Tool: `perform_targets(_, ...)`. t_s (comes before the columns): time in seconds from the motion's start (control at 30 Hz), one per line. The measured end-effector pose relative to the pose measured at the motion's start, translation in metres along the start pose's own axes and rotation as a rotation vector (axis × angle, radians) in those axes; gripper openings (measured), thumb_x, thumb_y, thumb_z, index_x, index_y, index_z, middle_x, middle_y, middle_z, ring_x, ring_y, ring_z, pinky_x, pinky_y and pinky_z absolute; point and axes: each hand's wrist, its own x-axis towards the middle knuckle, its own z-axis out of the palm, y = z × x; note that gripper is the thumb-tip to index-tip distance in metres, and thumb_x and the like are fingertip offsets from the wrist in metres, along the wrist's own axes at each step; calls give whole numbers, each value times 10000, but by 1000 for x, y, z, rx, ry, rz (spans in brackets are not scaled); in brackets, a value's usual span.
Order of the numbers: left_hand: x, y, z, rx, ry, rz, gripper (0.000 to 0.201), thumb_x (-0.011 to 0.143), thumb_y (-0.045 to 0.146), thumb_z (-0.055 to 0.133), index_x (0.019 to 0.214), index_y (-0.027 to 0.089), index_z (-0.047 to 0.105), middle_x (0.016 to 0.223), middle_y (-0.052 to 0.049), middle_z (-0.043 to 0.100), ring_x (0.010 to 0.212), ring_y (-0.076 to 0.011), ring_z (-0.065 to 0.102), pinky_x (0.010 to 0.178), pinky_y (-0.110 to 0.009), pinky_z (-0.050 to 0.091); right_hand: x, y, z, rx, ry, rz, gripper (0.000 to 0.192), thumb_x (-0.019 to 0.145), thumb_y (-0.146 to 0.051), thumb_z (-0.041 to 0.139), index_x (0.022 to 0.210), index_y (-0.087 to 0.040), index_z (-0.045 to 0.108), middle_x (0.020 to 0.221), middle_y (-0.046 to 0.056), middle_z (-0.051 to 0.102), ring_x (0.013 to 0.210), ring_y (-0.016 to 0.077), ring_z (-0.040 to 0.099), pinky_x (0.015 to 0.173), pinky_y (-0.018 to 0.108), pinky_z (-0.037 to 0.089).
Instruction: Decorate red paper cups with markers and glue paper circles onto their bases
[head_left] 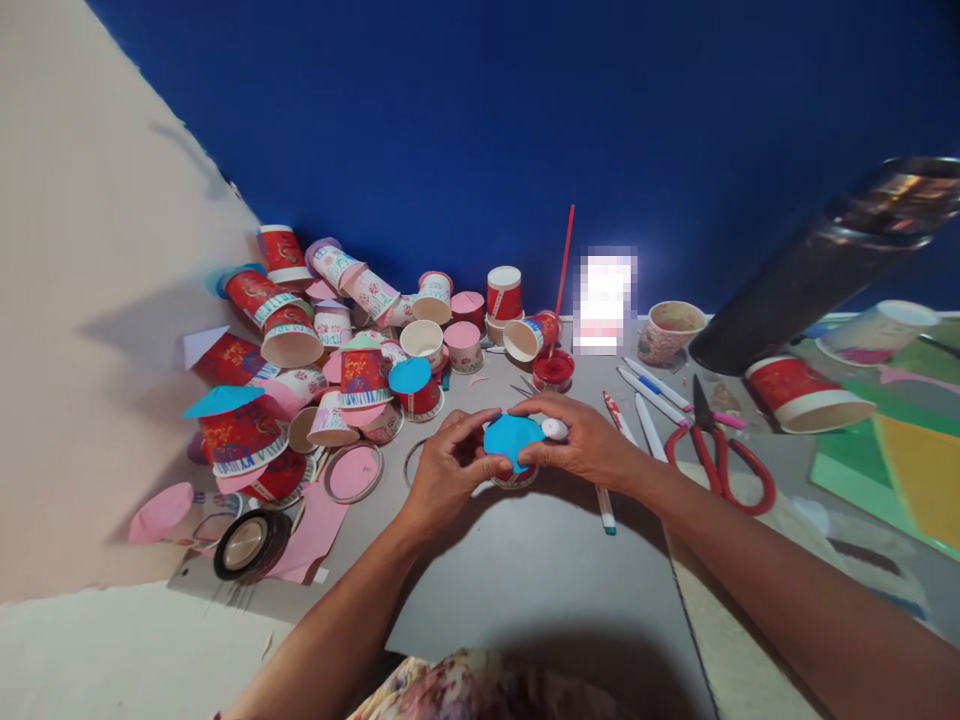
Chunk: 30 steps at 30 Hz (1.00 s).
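Two bare hands above the middle of the counter (525, 590). Left hand (456, 462): fingers bent, pinching the left edge of a blue paper disc (514, 437). Right hand (581, 440): fingers closed on its right edge, a white rounded cap (554, 429) showing among them. Disc over a cup (517, 481), mostly hidden. Paper cups (365, 378) heaped leftward; scissors (706, 419) to the right.

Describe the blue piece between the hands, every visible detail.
The blue piece looks like thin paper: plain, roughly rounded, its edge uneven. It lies over a red cup, hiding most of it; whether it is glued cannot be told. Fingers of the left hand and right hand hold it at opposite sides.
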Motion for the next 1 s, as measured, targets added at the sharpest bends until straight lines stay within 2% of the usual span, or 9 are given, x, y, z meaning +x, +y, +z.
perform_targets(0.13, -1, -2, 1, 43, 2, -14, 484, 729, 276, 867, 1207, 259, 799, 1007, -24, 632, 896, -181, 620, 789, -313, 529, 0, -1, 0, 27, -1, 20, 428, 812, -438, 844, 1181, -254, 731, 1172, 64, 745, 1082, 267, 687, 960, 404, 499)
perform_targets(0.3, -3, 1, 3, 71, -2, 21, 562, 749, 319, 870, 1297, 277, 753, 1083, -37, 632, 922, -188, 623, 825, -333, 540, 1, -1, 0, 36, 16, 26, 432, 801, -447, 841, 1175, -257, 738, 1181, 61, 751, 1094, 271, 687, 967, 404, 502)
perform_targets(0.6, -5, 2, 6, 177, 15, 42, 530, 775, 334, 854, 1295, 309, 762, 1002, -18, 601, 872, -171, 605, 759, -302, 522, 1, -5, 0, 90, 22, 75, 436, 760, -414, 852, 1149, -244, 752, 1168, 57, 760, 1090, 260, 684, 983, 402, 502)
perform_targets(0.7, -6, 4, 6, 214, 28, 41, 529, 774, 338, 848, 1295, 300, 763, 964, -13, 595, 867, -174, 606, 748, -303, 522, 4, -5, -5, 159, 28, 139, 484, 722, -439, 868, 1149, -243, 751, 1188, 64, 756, 1067, 257, 688, 896, 376, 534)
perform_targets(0.73, -6, 4, 7, 227, 35, 38, 530, 776, 327, 843, 1299, 298, 760, 975, -15, 603, 880, -178, 611, 756, -307, 524, 4, -4, -8, 185, 55, 183, 469, 725, -462, 860, 1123, -237, 753, 1140, 63, 763, 991, 241, 696, 818, 352, 542)
perform_targets(0.8, -6, 5, 7, 242, 44, 32, 531, 781, 309, 833, 1306, 295, 755, 1017, -23, 625, 914, -187, 621, 775, -315, 529, 5, -3, -14, 233, 128, 292, 401, 759, -541, 818, 973, -209, 750, 880, 39, 748, 720, 175, 643, 616, 293, 486)
perform_targets(0.87, -7, 5, 8, 238, 42, 28, 532, 783, 311, 829, 1309, 288, 753, 1046, -30, 639, 931, -191, 627, 787, -318, 532, 5, -1, -18, 305, 127, 398, 449, 787, -637, 768, 795, -193, 698, 586, -24, 589, 500, 108, 458, 475, 253, 345)
perform_targets(0.93, -7, 6, 8, 222, 42, 26, 536, 776, 325, 838, 1303, 276, 757, 1055, -36, 645, 935, -194, 632, 789, -316, 538, 4, 0, -20, 427, 3, 467, 529, 757, -701, 774, 709, -191, 644, 480, -67, 453, 431, 74, 326, 424, 239, 240)
perform_targets(1.0, -7, 6, 8, 210, 46, 26, 541, 765, 331, 848, 1295, 266, 761, 1048, -40, 645, 934, -196, 635, 787, -313, 544, 3, 1, -19, 553, -132, 497, 556, 705, -706, 824, 717, -182, 639, 517, -54, 501, 425, 58, 312, 406, 229, 217)
